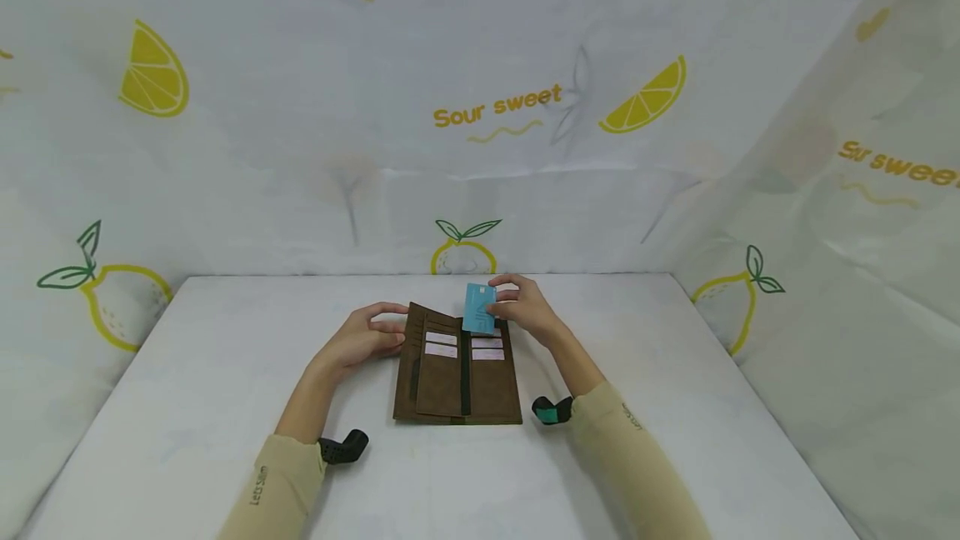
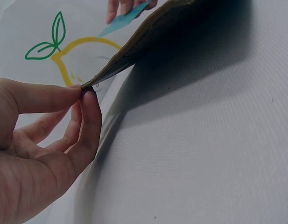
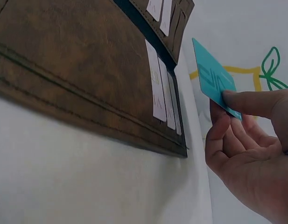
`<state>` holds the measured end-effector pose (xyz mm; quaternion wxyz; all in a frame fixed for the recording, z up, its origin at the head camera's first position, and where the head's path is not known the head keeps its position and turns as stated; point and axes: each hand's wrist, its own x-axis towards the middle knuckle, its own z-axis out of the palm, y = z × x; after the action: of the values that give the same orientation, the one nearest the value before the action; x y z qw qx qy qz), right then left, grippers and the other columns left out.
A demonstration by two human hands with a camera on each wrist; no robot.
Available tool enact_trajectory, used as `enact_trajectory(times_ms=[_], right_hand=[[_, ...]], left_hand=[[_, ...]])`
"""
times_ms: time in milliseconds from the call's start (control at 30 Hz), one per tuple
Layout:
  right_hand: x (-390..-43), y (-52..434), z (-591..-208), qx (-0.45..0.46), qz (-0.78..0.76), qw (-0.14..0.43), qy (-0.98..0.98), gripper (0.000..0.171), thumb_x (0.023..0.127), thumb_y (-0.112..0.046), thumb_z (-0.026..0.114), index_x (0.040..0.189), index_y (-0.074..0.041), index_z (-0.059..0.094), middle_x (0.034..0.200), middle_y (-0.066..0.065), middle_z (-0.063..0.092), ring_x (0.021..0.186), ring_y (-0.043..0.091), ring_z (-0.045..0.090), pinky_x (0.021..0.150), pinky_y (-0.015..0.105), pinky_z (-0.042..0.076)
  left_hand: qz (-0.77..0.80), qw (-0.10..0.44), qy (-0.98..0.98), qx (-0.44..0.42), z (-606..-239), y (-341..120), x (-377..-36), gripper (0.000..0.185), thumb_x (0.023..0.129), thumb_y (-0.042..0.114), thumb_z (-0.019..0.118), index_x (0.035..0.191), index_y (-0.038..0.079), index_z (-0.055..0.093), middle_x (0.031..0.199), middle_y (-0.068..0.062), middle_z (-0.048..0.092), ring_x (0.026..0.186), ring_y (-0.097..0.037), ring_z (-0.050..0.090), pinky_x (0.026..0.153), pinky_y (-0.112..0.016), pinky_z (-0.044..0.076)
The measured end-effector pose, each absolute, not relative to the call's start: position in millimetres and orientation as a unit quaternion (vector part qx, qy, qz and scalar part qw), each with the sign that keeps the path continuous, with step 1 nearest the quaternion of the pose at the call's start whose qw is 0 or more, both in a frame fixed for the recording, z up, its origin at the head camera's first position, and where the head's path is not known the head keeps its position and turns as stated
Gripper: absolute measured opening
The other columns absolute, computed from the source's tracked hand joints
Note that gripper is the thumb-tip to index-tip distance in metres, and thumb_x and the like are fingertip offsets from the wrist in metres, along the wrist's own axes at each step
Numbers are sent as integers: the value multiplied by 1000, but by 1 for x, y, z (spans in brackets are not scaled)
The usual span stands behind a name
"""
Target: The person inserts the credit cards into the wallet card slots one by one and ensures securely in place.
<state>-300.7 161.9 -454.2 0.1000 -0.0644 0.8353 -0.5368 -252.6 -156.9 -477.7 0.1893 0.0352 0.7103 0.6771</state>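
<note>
A brown wallet (image 1: 438, 386) lies unfolded on the table, with white slips showing in its card slots on both halves. My left hand (image 1: 362, 337) pinches the wallet's far left corner between thumb and finger; in the left wrist view that edge (image 2: 120, 53) is lifted off the table. Above the wallet's far edge, my right hand (image 1: 525, 307) holds a light blue card (image 1: 478, 307) by its right side. In the right wrist view, thumb and fingers pinch the blue card (image 3: 214, 77), which is apart from the slots beside it.
The white tabletop (image 1: 225, 357) spreads around the wallet. Behind and to the right hangs a white cloth (image 1: 300, 107) printed with lemons and lettering. A black wrist camera (image 1: 345, 447) sits on the left wrist, another black device (image 1: 552, 412) on the right.
</note>
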Motion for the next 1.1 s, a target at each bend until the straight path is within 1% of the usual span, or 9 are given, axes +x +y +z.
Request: enact_trajectory(times_ms=[167,300,467,567,800,900,1000,1100], right_hand=[[-304,150,-460,-68,-548,99,828,50,97,-5,75,144,-3,59,121,23,72,89,15,70,88,33,64],[-304,142,-463,-68,-554,99,824,48,97,-4,75,143,-4,59,118,21,72,88,14,69,88,33,64],[-305,135,-464,-72,-563,95,818,46,97,-1,74,141,-3,60,109,16,71,83,12,67,84,33,62],[-305,131,-463,-73,-569,94,813,45,97,2,73,140,-4,60,105,14,69,81,12,65,82,30,61],[-307,121,-463,-89,-576,91,807,45,96,5,74,139,-3,62,114,19,69,87,15,66,81,25,59],[-307,116,-463,-93,-580,94,804,45,96,6,74,139,-3,62,116,22,71,89,17,68,81,25,59],[-307,110,-464,-95,-582,98,802,45,96,6,74,139,-2,62,117,22,71,92,16,69,82,24,60],[-307,105,-464,-95,-585,106,798,46,96,5,74,139,-3,62,114,19,71,90,15,68,79,23,58]], left_hand=[[676,187,712,37,-477,-156,-252,57,99,-7,66,154,-2,50,104,-3,74,89,-7,71,85,-24,64],[672,185,716,35,-477,-156,-252,57,100,-7,66,154,-2,51,105,-3,75,89,-7,72,86,-25,64],[672,186,716,36,-477,-154,-253,57,100,-7,66,155,-2,50,104,-3,75,89,-7,71,86,-25,64],[674,187,714,37,-476,-154,-252,58,100,-7,66,155,-2,50,103,-2,75,89,-7,72,86,-25,64],[674,185,714,38,-475,-154,-252,58,99,-7,67,155,-1,50,102,-2,76,89,-8,72,86,-25,63],[673,184,715,35,-475,-154,-251,58,99,-7,68,155,-1,51,103,-3,76,88,-8,71,86,-25,64],[671,184,718,33,-475,-154,-251,58,99,-6,68,155,0,51,104,-4,76,89,-8,71,86,-25,64],[671,184,718,33,-475,-154,-250,58,99,-6,68,155,0,51,105,-5,76,89,-8,71,86,-24,64]])
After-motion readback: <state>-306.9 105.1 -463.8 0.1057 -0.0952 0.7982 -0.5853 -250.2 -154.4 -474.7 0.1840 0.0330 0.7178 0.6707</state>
